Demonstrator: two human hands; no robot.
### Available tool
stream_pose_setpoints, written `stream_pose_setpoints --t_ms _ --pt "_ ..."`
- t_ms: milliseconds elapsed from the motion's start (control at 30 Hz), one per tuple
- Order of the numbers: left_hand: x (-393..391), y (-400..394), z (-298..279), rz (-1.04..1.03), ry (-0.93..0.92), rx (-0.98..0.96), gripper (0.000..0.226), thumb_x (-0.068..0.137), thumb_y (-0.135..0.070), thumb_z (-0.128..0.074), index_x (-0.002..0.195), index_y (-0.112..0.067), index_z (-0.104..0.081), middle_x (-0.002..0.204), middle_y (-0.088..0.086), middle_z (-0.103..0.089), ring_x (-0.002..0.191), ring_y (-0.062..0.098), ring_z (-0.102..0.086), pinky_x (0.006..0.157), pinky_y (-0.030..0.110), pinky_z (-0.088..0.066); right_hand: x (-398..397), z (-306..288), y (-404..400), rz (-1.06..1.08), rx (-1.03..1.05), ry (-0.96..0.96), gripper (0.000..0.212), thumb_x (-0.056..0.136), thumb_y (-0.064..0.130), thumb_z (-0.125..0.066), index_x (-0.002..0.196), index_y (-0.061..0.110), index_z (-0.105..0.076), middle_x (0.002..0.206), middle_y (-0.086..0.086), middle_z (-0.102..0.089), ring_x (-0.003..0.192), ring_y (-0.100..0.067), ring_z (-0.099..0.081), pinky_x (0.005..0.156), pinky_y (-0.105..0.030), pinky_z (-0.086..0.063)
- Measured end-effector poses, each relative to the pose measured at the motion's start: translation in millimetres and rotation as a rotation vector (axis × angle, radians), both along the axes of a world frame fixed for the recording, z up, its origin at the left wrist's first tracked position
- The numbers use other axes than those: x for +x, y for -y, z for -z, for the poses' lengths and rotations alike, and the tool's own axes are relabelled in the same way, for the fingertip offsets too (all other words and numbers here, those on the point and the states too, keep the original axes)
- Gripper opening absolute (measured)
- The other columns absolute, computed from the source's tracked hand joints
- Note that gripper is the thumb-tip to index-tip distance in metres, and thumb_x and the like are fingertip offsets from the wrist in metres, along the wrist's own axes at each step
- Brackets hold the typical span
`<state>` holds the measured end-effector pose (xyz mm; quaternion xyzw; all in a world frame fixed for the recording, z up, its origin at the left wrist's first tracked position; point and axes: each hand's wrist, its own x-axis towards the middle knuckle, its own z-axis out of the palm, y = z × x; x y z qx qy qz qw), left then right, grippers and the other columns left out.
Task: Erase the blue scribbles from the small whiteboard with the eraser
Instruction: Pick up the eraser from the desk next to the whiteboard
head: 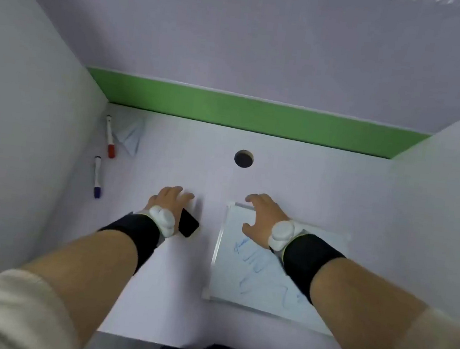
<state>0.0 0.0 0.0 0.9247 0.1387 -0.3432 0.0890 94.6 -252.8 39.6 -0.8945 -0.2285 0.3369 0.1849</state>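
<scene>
The small whiteboard [257,278] lies flat on the desk to the right, with blue scribbles [250,260] across its middle. My right hand [260,221] hovers over its far left corner with the fingers curled and apart, holding nothing. A black eraser [188,223] lies on the desk left of the board. My left hand [170,200] is spread just above it, so its palm and wrist hide part of the eraser. I see no fingers wrapped around it.
A red-capped marker [109,137] and a blue-capped marker [97,178] lie at the far left by the side wall. A crumpled pale cloth [131,137] sits beside the red one. A round cable hole [243,158] is in the desk behind the hands, with partition walls on three sides.
</scene>
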Motion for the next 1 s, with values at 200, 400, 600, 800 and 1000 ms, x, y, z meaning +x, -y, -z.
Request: stream_pose_setpoints --t_ms 200,400,600,800,1000 --pt "-8 -8 32 0.172 0.127 0.055 0.069 0.063 -0.023 -0.07 0.128 -0.028 -0.049 0.134 0.001 -0.044 0.125 0.028 -0.039 0.104 0.035 -0.03 -1 25 -3 -0.006 -0.05 -0.016 0.06 0.082 0.03 -0.061 0.137 0.022 -0.038 0.138 -0.001 -0.044 0.12 -0.025 -0.048 0.093 -0.029 -0.039" --pt "22 20 -1 -0.116 0.305 -0.122 0.033 0.066 -0.044 -0.059 0.097 -0.034 -0.058 0.1 -0.006 -0.055 0.091 0.023 -0.057 0.088 0.035 -0.041 6 22 -10 0.027 0.029 -0.061 0.059 0.079 0.027 -0.067 0.132 0.024 -0.042 0.13 0.0 -0.049 0.115 -0.022 -0.052 0.088 -0.028 -0.042" --pt "73 62 -65 -0.332 0.475 -0.664 0.053 0.069 -0.041 -0.077 0.114 -0.031 -0.051 0.095 -0.014 -0.064 0.082 0.004 -0.066 0.064 0.022 -0.051 30 -31 -8 0.386 0.424 -0.235 0.057 0.076 0.032 -0.076 0.126 0.034 -0.049 0.119 0.01 -0.062 0.101 -0.012 -0.064 0.076 -0.027 -0.049" --pt "104 105 -103 -0.407 0.544 -0.878 0.054 0.07 -0.027 -0.086 0.107 -0.022 -0.049 0.101 0.001 -0.068 0.084 0.018 -0.07 0.076 0.033 -0.057 58 -78 25 0.67 0.734 -0.378 0.049 0.085 0.019 -0.071 0.13 0.03 -0.055 0.127 0.002 -0.065 0.114 -0.019 -0.06 0.092 -0.041 -0.05" --pt "103 139 -95 -0.393 0.386 -0.948 0.055 0.063 -0.037 -0.088 0.103 -0.029 -0.052 0.108 -0.003 -0.068 0.096 0.018 -0.07 0.078 0.031 -0.054 50 -76 72 0.769 0.704 -0.313 0.03 0.081 0.026 -0.076 0.107 0.034 -0.063 0.11 0.006 -0.069 0.106 -0.019 -0.064 0.088 -0.041 -0.053"
